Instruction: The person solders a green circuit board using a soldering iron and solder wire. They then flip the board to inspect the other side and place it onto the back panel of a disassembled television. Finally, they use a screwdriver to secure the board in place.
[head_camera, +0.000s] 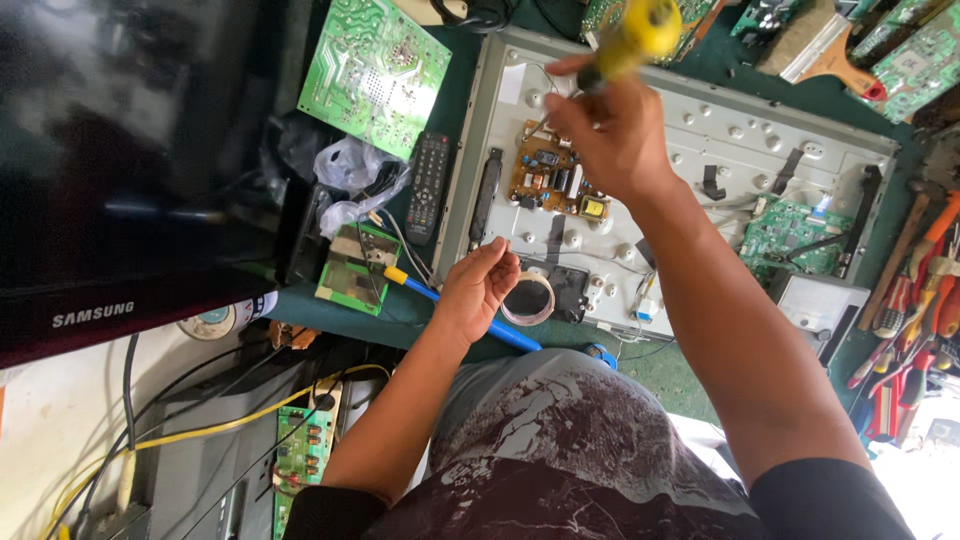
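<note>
**Screwdriver at the power board, back panel already open**

From my remote seat I saw the right hand (612, 125) closed around a yellow-handled screwdriver (630, 38), its shaft angled down toward the orange-brown power board (553, 178) mounted on the grey metal chassis (700, 120) of the opened television; the tip itself was too blurred and too hidden by the fingers for me to say whether it sat on a screw; the left hand (478, 290) was held loosely cupped, palm up, just beside a roll of clear tape (528, 298) at the chassis's near edge, and I could not tell whether anything small lay in it.

As I judged it, the work was partway through: the rear cover was already off, the boards were exposed; the power board and the green board (790, 235) further right were both still seated on the chassis, with cables attached; a loose green circuit board (375, 70) and a black remote control (430, 185) lay to the left on the green bench, and a blue-handled tool (470, 310) rested under the left wrist; pliers and screwdrivers (915, 290) sat heaped at the far right.
</note>
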